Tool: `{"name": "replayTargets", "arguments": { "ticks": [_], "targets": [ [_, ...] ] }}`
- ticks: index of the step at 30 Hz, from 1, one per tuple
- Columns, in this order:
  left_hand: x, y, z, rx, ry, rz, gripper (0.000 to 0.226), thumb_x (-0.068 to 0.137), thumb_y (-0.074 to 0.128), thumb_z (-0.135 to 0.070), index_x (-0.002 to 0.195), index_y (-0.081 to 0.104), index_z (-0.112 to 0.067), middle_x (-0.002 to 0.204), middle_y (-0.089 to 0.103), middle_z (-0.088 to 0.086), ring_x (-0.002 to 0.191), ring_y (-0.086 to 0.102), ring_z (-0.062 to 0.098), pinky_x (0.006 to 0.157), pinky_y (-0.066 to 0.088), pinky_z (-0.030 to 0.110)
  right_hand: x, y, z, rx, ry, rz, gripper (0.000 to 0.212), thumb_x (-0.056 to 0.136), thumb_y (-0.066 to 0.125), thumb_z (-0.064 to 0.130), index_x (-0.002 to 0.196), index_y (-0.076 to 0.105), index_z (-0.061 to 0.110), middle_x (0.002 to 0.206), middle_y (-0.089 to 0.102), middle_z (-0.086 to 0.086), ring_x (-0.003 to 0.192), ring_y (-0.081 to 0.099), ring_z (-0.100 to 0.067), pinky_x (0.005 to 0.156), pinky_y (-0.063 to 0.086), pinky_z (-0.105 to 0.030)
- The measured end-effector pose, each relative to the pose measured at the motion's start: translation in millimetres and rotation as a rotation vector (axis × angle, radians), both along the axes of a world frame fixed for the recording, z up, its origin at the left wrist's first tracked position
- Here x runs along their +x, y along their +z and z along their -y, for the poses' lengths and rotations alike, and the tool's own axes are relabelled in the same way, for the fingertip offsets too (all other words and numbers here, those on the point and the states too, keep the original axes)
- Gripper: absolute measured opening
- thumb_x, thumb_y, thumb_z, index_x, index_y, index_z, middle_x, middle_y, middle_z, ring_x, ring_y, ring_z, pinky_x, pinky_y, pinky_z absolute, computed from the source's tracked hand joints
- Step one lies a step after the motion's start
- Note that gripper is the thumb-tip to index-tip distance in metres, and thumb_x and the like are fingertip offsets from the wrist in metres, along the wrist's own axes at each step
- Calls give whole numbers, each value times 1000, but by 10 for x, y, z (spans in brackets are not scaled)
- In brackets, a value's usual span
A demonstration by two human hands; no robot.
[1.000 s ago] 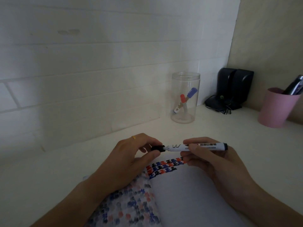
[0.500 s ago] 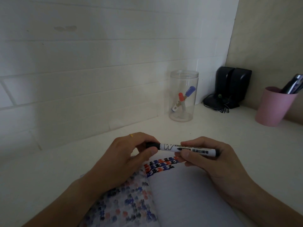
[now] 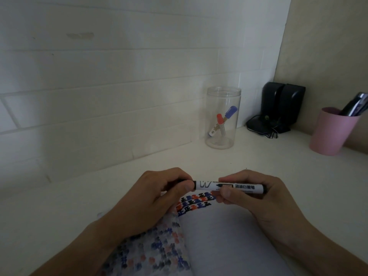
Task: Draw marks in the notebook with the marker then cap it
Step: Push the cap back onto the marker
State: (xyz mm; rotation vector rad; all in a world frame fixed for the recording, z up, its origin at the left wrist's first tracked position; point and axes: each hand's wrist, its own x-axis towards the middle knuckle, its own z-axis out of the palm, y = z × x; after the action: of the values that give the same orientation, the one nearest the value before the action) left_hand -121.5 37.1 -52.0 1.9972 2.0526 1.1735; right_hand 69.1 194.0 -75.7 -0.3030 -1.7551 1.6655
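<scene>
An open notebook (image 3: 229, 240) lies in front of me, with rows of blue, red and black marks across the top of its right page. Just above it I hold a white marker (image 3: 239, 187) level. My right hand (image 3: 256, 194) grips its barrel. My left hand (image 3: 159, 194) is closed on the black cap (image 3: 186, 183) at the marker's left end; the cap sits against the barrel and my fingers mostly hide it. The marker's tip is out of sight.
A clear plastic jar (image 3: 223, 118) holding a red-capped and a blue-capped marker stands by the white tiled wall. Black speakers (image 3: 282, 108) sit in the corner. A pink cup (image 3: 332, 132) with pens is at the right.
A gap between cap and barrel showed one second ago; the two have come together, and the barrel has slid left into the cap held by my left hand.
</scene>
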Motion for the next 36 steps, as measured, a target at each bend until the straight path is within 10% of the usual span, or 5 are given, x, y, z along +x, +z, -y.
{"name": "replayTargets", "arguments": {
  "ticks": [12,21,29,36],
  "targets": [
    [-4,-46,-28,182,42,-151,23,93,65,-30,115,68,-24,100,67,-19,92,65,2,81,47,7,0,59,108,759,-316,214,20,75,88,27,91,77,32,81,76,16,82,67,-1,66,46,-11],
    [-24,-148,-47,119,140,-156,45,96,45,-60,138,41,-48,107,58,-31,98,59,-4,70,56,15,-33,107,144,701,-180,253,64,96,71,15,146,43,44,102,70,15,85,71,-10,69,57,-15],
    [-101,-123,-18,122,233,-217,45,96,38,-63,137,45,-45,97,61,-31,87,63,-3,75,51,17,-371,705,-244,573,-311,171,63,104,55,12,155,34,43,106,64,12,91,71,-5,67,57,-9],
    [-137,-90,8,118,294,-256,47,96,35,-62,136,50,-40,93,60,-31,81,63,-2,71,48,15,-872,1593,-848,689,-669,0,60,102,51,3,153,37,30,107,67,-13,85,72,-26,75,63,-39]
  ]
}}
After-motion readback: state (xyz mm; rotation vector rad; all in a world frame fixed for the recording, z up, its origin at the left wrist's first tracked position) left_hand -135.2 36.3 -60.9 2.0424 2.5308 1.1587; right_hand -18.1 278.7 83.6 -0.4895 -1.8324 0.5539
